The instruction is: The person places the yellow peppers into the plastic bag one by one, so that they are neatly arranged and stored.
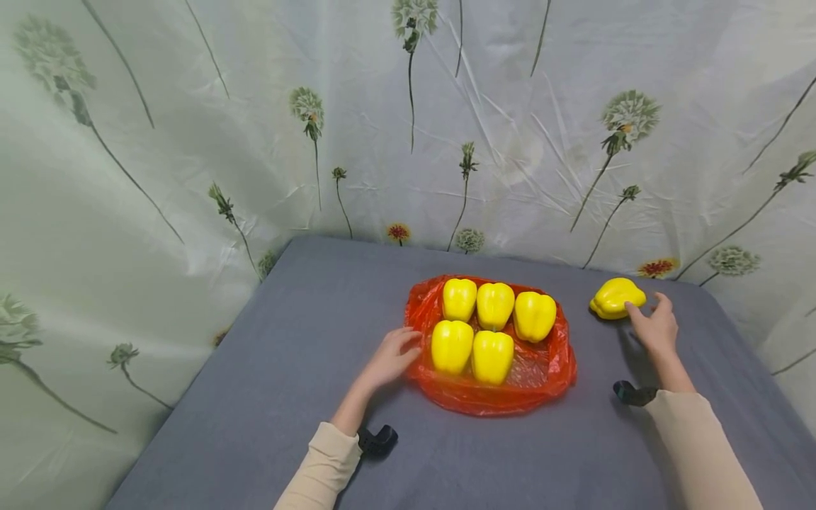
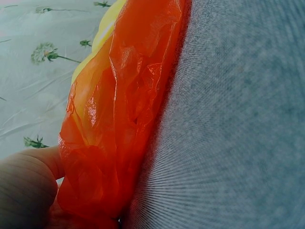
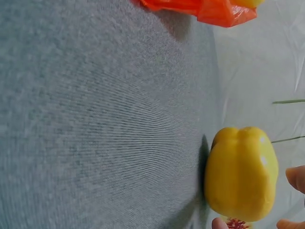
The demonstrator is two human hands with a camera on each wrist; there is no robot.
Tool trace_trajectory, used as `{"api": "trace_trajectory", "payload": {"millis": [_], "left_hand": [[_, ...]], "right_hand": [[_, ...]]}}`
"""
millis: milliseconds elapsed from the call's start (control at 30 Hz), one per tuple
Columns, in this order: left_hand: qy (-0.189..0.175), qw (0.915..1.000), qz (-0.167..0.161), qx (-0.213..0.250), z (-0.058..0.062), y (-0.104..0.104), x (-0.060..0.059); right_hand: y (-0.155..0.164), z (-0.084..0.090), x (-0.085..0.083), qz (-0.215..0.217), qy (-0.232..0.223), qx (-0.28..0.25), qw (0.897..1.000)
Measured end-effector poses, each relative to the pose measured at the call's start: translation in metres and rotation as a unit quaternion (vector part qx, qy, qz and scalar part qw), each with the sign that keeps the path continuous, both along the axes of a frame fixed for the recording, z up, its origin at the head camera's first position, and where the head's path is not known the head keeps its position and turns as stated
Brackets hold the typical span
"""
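In the head view, a red plastic bag [image 1: 554, 368] lies spread wide with several yellow bell peppers [image 1: 451, 347] in two rows inside. My left hand [image 1: 390, 358] is at the bag's left rim, fingers bent. The left wrist view shows the thumb [image 2: 28, 183] against the crumpled red plastic [image 2: 114, 124], its tip partly covered; the other fingers are hidden there. To the right of the bag, a single yellow bell pepper [image 1: 616, 297] lies on its side. Around its right side my right hand [image 1: 656, 329] is spread, and the right wrist view shows fingertips apart from this pepper [image 3: 242, 174].
A grey cloth [image 1: 306, 312] covers the table. Behind and at the left hangs a pale curtain [image 1: 370, 127] with a dandelion print. Dark wrist devices [image 1: 379, 440] sit below both wrists, close to the tabletop.
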State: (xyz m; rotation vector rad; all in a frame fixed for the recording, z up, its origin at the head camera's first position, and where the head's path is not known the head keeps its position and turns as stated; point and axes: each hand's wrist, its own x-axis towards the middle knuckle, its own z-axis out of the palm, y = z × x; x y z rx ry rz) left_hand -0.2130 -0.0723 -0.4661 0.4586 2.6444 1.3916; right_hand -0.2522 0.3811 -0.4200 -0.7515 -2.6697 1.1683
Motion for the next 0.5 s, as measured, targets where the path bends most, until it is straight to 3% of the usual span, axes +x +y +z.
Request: {"api": "trace_trajectory", "payload": {"millis": [300, 500], "left_hand": [[0.006, 0.9999, -0.001, -0.012, -0.002, 0.001, -0.002], [0.009, 0.9998, -0.008, -0.013, -0.002, 0.0, -0.001]], "right_hand": [[0.0, -0.01, -0.01, -0.013, -0.018, -0.035, 0.999], [-0.001, -0.01, -0.014, 0.005, -0.023, -0.029, 0.999]]}}
